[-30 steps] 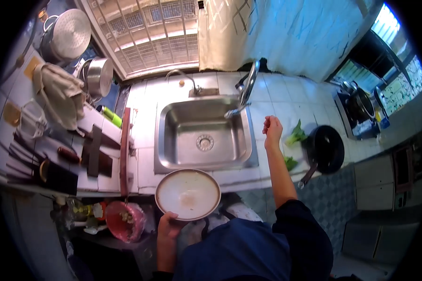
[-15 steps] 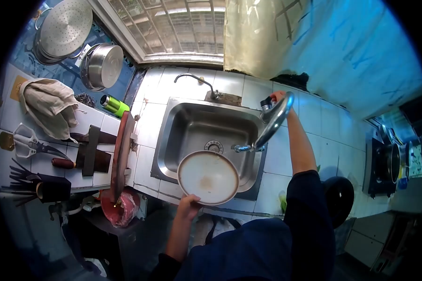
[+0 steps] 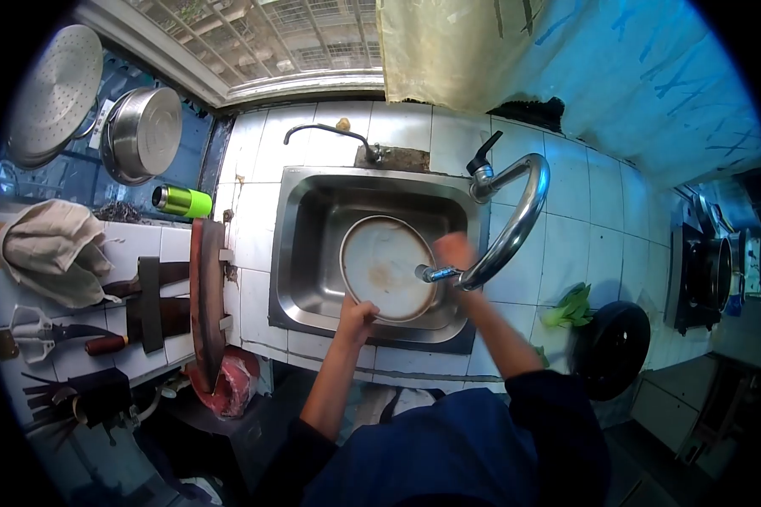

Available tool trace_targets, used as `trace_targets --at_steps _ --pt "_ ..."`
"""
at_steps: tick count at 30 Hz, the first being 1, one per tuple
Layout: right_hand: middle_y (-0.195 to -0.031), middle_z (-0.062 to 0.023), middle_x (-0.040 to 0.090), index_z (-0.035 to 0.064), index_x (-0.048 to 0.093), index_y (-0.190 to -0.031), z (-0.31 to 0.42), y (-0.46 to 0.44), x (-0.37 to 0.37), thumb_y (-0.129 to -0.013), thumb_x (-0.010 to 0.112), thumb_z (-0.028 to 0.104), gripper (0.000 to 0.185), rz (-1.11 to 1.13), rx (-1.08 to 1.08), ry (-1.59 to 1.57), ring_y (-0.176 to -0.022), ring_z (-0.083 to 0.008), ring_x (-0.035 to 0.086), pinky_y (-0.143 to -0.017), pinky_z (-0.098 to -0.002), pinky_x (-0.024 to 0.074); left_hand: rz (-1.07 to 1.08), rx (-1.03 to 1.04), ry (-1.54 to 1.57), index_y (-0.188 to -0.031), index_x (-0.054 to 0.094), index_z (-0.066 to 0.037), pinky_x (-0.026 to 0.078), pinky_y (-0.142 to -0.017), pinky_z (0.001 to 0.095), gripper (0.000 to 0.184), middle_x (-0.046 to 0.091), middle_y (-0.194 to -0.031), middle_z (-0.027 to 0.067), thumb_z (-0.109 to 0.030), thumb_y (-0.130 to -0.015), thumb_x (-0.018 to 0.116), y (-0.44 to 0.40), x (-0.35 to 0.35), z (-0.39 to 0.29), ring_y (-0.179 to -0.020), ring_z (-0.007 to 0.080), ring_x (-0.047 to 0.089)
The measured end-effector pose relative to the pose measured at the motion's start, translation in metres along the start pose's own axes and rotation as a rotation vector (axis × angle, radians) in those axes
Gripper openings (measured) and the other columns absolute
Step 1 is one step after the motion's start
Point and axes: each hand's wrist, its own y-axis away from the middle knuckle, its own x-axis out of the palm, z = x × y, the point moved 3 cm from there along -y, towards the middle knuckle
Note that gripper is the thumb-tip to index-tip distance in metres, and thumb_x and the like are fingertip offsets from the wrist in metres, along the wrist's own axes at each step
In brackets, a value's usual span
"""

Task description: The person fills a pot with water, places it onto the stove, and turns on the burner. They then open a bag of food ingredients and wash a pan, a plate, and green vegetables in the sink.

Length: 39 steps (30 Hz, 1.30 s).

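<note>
My left hand (image 3: 358, 321) grips the near edge of a round white plate (image 3: 384, 262) with a brownish rim and a stain in its middle. The plate is tilted over the basin of the steel sink (image 3: 289, 253). Close to the plate's right edge is my right hand (image 3: 457, 253), smeared by motion and partly behind the faucet's spout end; its fingers cannot be made out. The tall chrome faucet (image 3: 528, 215) arches over the sink's right side, its black lever (image 3: 484, 150) raised. I cannot make out whether water flows.
A thin second tap (image 3: 325, 128) stands behind the sink. To the left are an upright wooden board (image 3: 207, 296), a green bottle (image 3: 184, 201), knives, scissors (image 3: 42, 334) and a cloth (image 3: 55, 249). On the right lie leafy greens (image 3: 571, 308) and a black pan (image 3: 613, 351).
My right hand has left the faucet lever and come down beside the plate. The plate has moved forward, further over the basin, in my left hand. The view has shifted slightly.
</note>
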Motion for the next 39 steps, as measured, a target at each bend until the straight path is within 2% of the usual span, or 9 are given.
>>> trace_targets --at_steps 2,5,8,14,21,26,33,36,39 --pt "-0.132 -0.0154 0.036 0.0112 0.042 -0.126 0.028 0.062 0.062 -0.087 0.043 0.031 0.043 0.631 -0.099 -0.040 -0.124 -0.0272 0.032 -0.101 -0.0375 0.0249 -0.005 -0.016 -0.038 -0.111 0.043 -0.004 0.040 -0.050 0.0213 0.058 0.051 -0.088 0.0075 0.003 -0.054 0.050 -0.013 -0.004 -0.003 -0.068 0.0140 0.050" --pt "-0.142 -0.0145 0.015 0.0111 0.026 -0.135 0.017 0.057 0.085 -0.086 0.044 0.032 0.056 0.789 -0.521 0.591 -0.131 -0.0284 0.015 -0.104 -0.0397 0.0172 0.090 -0.035 -0.200 -0.110 0.043 -0.006 0.043 -0.051 0.0239 0.056 0.050 -0.087 0.0060 0.002 -0.055 0.050 -0.029 -0.023 -0.012 -0.068 0.0146 0.051" --pt "-0.142 -0.0136 0.016 0.0173 0.028 -0.135 0.018 0.012 0.064 -0.086 0.044 0.034 0.054 0.447 -0.505 1.020 -0.131 -0.0302 0.014 -0.105 -0.0423 0.0141 0.042 -0.149 -0.245 -0.110 0.043 -0.008 0.048 -0.057 0.0280 0.056 0.049 -0.090 0.0072 0.001 -0.056 0.050 -0.025 -0.010 -0.025 -0.074 0.0174 0.052" --pt "-0.142 -0.0141 0.015 0.0057 0.025 -0.134 0.012 0.030 0.130 -0.084 0.046 0.025 0.058 0.518 -0.478 0.431 -0.132 -0.0321 0.010 -0.105 -0.0470 0.0110 0.094 -0.332 -0.138 -0.112 0.043 -0.007 0.052 -0.068 0.0408 0.056 0.050 -0.097 0.0096 0.000 -0.057 0.049 -0.043 -0.029 -0.028 -0.083 0.0238 0.054" --pt "-0.138 -0.0182 0.022 0.0057 0.024 -0.134 0.013 -0.017 0.096 -0.079 0.054 0.034 0.069 0.266 -0.419 0.993 -0.128 -0.0282 0.023 -0.103 -0.0447 0.0189 0.157 -0.453 0.112 -0.120 0.037 0.008 0.040 -0.091 0.0495 0.064 0.047 -0.117 0.0202 -0.004 -0.058 0.049 -0.038 -0.051 -0.018 -0.105 0.0344 0.049" --pt "-0.109 -0.0187 0.051 0.0067 0.043 -0.110 0.006 -0.035 0.101 -0.079 0.054 0.042 0.048 0.464 0.063 0.802 -0.092 -0.0334 0.056 -0.080 -0.0462 0.0433 0.157 -0.458 0.118 -0.116 0.040 0.009 0.042 -0.089 0.0452 0.059 0.049 -0.113 0.0196 -0.003 -0.059 0.050 -0.031 -0.047 -0.021 -0.102 0.0323 0.051" --pt "-0.091 -0.0166 0.058 0.0051 0.050 -0.101 0.002 -0.030 0.088 -0.073 0.059 0.045 0.049 0.385 -0.187 0.800 -0.080 -0.0370 0.058 -0.066 -0.0424 0.0465 0.137 -0.441 0.164 -0.113 0.042 0.010 0.046 -0.085 0.0385 0.056 0.051 -0.109 0.0193 0.000 -0.058 0.050 -0.024 -0.049 -0.024 -0.098 0.0299 0.054" --pt "-0.080 -0.0148 0.061 0.0011 0.056 -0.090 -0.016 -0.043 0.069 -0.072 0.062 0.037 0.040 0.565 -0.064 0.554 -0.074 -0.0312 0.060 -0.063 -0.0369 0.0464 0.235 -0.405 0.178 -0.110 0.045 0.010 0.046 -0.085 0.0372 0.053 0.053 -0.106 0.0196 0.001 -0.058 0.050 -0.026 -0.068 -0.019 -0.095 0.0294 0.055" --pt "-0.071 -0.0110 0.060 -0.0013 0.058 -0.082 -0.022 -0.037 0.046 -0.070 0.062 0.026 0.030 0.899 0.444 0.382 -0.067 -0.0220 0.058 -0.058 -0.0306 0.0449 0.267 -0.396 0.097 -0.106 0.049 0.010 0.049 -0.078 0.0376 0.046 0.058 -0.095 0.0186 -0.001 -0.061 0.054 -0.040 -0.094 -0.019 -0.085 0.0283 0.059"
